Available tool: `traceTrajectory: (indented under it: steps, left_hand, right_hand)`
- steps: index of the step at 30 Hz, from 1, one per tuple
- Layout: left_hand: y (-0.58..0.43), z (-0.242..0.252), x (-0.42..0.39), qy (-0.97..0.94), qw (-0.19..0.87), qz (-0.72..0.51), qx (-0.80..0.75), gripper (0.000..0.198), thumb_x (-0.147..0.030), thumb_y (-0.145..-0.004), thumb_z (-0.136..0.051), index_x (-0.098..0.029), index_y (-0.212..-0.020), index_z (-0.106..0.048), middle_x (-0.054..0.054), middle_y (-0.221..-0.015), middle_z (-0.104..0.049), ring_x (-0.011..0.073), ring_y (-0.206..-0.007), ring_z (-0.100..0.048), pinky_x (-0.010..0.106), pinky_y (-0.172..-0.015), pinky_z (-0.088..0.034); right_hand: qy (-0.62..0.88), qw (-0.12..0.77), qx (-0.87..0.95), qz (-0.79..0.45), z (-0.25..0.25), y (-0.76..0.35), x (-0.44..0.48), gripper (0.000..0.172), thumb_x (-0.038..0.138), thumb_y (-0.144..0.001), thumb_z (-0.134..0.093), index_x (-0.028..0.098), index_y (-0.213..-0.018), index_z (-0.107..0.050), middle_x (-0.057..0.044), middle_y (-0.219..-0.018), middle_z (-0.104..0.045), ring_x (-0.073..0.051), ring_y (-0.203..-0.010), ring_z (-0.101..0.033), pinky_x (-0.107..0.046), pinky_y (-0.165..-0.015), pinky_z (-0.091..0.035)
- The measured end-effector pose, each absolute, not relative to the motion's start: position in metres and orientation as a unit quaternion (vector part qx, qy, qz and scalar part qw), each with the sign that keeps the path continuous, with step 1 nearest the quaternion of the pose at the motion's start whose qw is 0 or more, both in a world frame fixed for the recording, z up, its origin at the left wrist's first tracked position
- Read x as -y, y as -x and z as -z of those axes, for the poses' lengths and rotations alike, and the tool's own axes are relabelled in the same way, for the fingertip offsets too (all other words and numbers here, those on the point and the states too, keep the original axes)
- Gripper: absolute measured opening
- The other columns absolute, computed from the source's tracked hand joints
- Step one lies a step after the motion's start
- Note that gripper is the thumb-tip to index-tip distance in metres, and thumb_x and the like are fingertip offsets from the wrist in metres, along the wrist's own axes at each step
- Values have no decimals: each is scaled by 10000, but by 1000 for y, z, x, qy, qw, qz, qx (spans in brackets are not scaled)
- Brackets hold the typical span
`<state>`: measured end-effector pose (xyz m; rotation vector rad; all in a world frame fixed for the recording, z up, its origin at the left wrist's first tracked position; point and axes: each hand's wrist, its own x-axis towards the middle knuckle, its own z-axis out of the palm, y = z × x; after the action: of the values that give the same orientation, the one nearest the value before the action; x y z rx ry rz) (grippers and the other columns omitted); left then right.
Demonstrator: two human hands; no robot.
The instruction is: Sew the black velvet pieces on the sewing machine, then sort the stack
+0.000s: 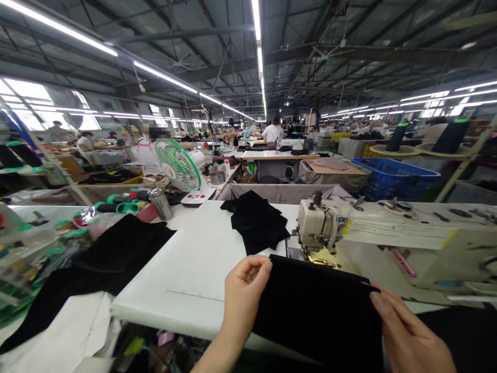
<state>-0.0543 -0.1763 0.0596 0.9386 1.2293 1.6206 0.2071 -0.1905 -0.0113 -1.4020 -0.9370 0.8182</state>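
Both my hands hold one piece of black fabric (316,305) in front of me, above the near edge of the white table (186,264). My left hand (244,295) is closed on its left edge, thumb on top. My right hand (404,331) pinches its right side, fingers pressed on the cloth. Just beyond the fabric stands a cream sewing machine (388,233), its needle head (316,228) close to the cloth's far edge. A stack of black fabric pieces (256,220) lies on the table left of the machine head.
A long black cloth (104,264) drapes off the table's left side. A small green fan (178,166), a metal flask (161,203) and green thread cones (120,203) stand at the back left. A blue basket (392,178) and other workers' tables fill the hall behind.
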Motion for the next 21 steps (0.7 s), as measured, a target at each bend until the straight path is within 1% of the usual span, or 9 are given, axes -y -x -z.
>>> traceTrajectory:
  steps: [4,9,13,15,18,21]
  left_hand:
    - [54,-60,177,-378,422,-661,-492,228,-372,-727,-771,-157,-779,-715,40,-799,-733,149,-723,-665,238,-717,-528]
    - [54,-60,175,-389,399,-674,-486,222,-370,-741,-751,-156,-777,-701,44,-795,-718,152,-738,-654,241,-720,-526]
    - [54,-59,173,-399,381,-678,-486,207,-354,-728,-749,-156,-746,-689,42,-777,-704,153,-729,-647,246,-711,-529]
    - [55,-58,172,-401,372,-680,-487,196,-340,-716,-751,-158,-730,-680,41,-776,-700,153,-722,-646,250,-707,-532]
    - [54,-58,171,-403,355,-687,-490,193,-330,-702,-753,-160,-696,-664,45,-783,-697,162,-728,-653,262,-707,-540]
    - [54,-59,170,-406,345,-691,-489,189,-327,-702,-744,-162,-685,-655,47,-779,-694,167,-733,-658,267,-705,-545]
  right_hand:
    - [621,604,357,-350,-5,-200,192,508,581,-662,-775,187,-982,-750,-71,-1207,-705,-348,-1176,-615,-330,-921,-576]
    - [622,602,325,-381,-6,-201,190,522,556,-584,-833,183,-938,-746,-81,-1165,-723,-337,-1138,-640,-248,-749,-615]
    - [616,620,286,-394,-5,-202,191,561,511,-493,-886,161,-909,-749,-80,-1129,-733,-309,-1128,-645,-152,-649,-586]
    - [611,625,269,-404,-7,-201,191,584,510,-461,-897,161,-905,-749,-76,-1120,-735,-290,-1117,-649,-118,-625,-569]
    - [607,628,259,-414,-11,-198,192,589,527,-445,-897,171,-892,-755,-76,-1104,-739,-287,-1110,-650,-114,-596,-565]
    - [602,631,256,-416,-13,-198,191,578,524,-423,-905,181,-868,-766,-67,-1093,-742,-284,-1148,-629,-102,-646,-561]
